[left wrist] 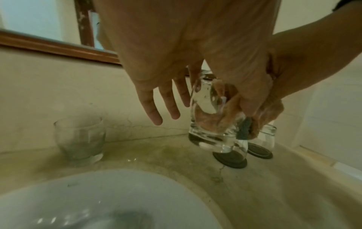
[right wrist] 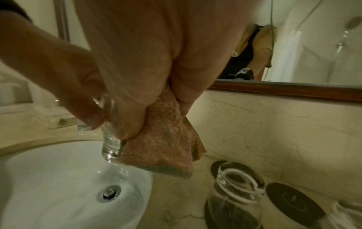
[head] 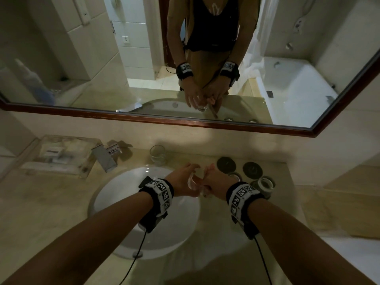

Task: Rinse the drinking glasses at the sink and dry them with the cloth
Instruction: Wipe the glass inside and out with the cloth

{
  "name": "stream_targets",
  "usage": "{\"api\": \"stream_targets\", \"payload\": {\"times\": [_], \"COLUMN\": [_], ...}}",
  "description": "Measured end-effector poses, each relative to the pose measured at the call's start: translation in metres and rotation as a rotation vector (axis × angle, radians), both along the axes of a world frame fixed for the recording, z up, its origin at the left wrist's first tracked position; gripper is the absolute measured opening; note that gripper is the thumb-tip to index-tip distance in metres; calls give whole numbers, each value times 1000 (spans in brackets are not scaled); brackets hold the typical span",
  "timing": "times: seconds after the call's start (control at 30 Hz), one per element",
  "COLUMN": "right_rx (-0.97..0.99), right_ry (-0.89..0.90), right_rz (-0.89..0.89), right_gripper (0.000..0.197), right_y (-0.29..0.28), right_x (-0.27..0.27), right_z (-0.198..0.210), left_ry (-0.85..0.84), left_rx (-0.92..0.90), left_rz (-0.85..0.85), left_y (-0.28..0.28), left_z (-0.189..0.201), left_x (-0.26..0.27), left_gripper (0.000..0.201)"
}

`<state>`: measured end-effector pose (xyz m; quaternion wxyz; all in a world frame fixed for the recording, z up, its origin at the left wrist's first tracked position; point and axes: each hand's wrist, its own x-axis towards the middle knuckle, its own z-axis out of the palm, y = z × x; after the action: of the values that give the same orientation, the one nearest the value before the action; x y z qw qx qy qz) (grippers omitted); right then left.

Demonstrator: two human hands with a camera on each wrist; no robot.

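A clear drinking glass (head: pixel 194 181) is held between both hands over the right rim of the sink (head: pixel 123 188). My left hand (head: pixel 185 177) pinches the glass (left wrist: pixel 205 124) with thumb and forefinger; its other fingers (left wrist: pixel 154 114) hang straight. My right hand (head: pixel 213 177) grips an orange cloth (right wrist: pixel 162 147) and presses it against the side of the glass (right wrist: pixel 110 147). In the left wrist view part of the cloth (left wrist: pixel 231 99) shows through the glass. Water glints under the base of the glass.
A second glass (head: pixel 157 154) stands upright on the counter behind the basin. Two more glasses (head: pixel 265 183) sit upside down at the right beside dark round coasters (head: pixel 252 170). The faucet (head: pixel 104 156) and a clear tray (head: pixel 61 155) are at the left, below the mirror.
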<state>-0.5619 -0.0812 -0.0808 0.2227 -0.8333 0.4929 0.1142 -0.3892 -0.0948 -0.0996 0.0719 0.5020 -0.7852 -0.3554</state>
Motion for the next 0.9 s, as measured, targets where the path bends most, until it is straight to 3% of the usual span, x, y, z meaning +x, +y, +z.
{"api": "stream_targets", "payload": {"times": [0.13,0.23,0.37,0.53,0.8,0.9], "right_rx": [2,-24,-28,80,368,469], "right_ry": [70,-47,-246,-274,-262,-206], "right_rz": [-48,-131,-216,-191,-195,-219], "right_gripper": [32,19,33,38,36,33], "right_y": [0,0,6,4,0,-4], "right_x": [-4,-6,-1,8,5,8], "right_z": [8,8,17,14,21,17], "left_ry": [9,-10,69,137,-21,-182], "left_rx": [52,121,175,189,103,36], "left_rz": [75,135,236,339,208,96], "left_y": [6,12,18,11,7,6], "left_z": [-10,-25,-36,-38,-31,-25], "left_x": [10,13,7,-1,11,11], "left_gripper": [98,95,78,72,56,58]}}
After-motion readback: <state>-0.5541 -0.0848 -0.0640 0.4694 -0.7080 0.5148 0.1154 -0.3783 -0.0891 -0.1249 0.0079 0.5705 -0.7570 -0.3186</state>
